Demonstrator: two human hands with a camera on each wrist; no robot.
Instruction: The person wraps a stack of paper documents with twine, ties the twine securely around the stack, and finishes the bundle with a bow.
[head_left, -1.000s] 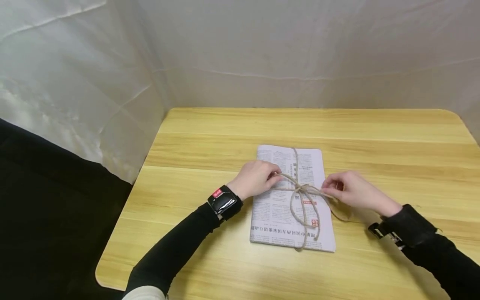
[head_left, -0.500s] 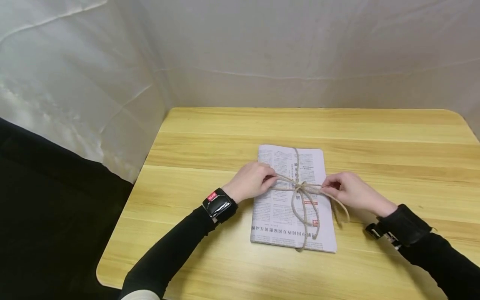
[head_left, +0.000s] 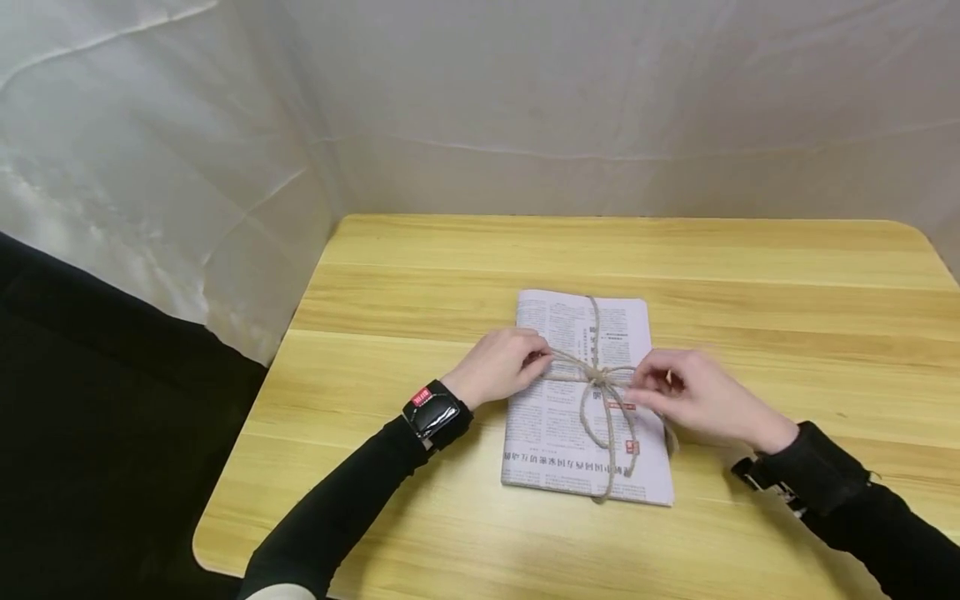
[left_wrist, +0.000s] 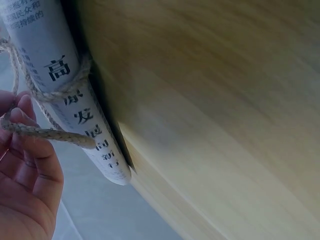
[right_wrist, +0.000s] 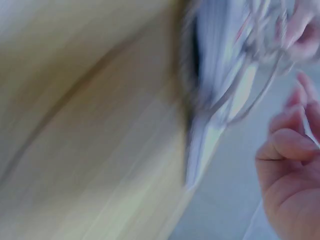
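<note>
A folded newspaper bundle (head_left: 570, 400) lies in the middle of the wooden table (head_left: 420, 275), tied crosswise with brown twine (head_left: 592, 321) knotted at its centre (head_left: 600, 377). My left hand (head_left: 504, 360) sits at the bundle's left edge and pinches a twine strand (left_wrist: 47, 133) between its fingertips. My right hand (head_left: 686, 393) lies over the bundle's right side, fingers curled on the twine by the knot. Twine loops (head_left: 609, 433) trail toward the near edge. The right wrist view is blurred; the bundle (right_wrist: 215, 100) and my right hand (right_wrist: 292, 165) show dimly.
White sheeting (head_left: 525, 108) walls the table at the back and left. A dark drop (head_left: 90, 417) lies left of the table's rounded corner. Both arms wear black sleeves with wrist-mounted devices (head_left: 435, 410).
My right hand has moved left, from off the bundle's right edge to over the knot, and the loop that hung off the right side has drawn in. The left hand stays put.
</note>
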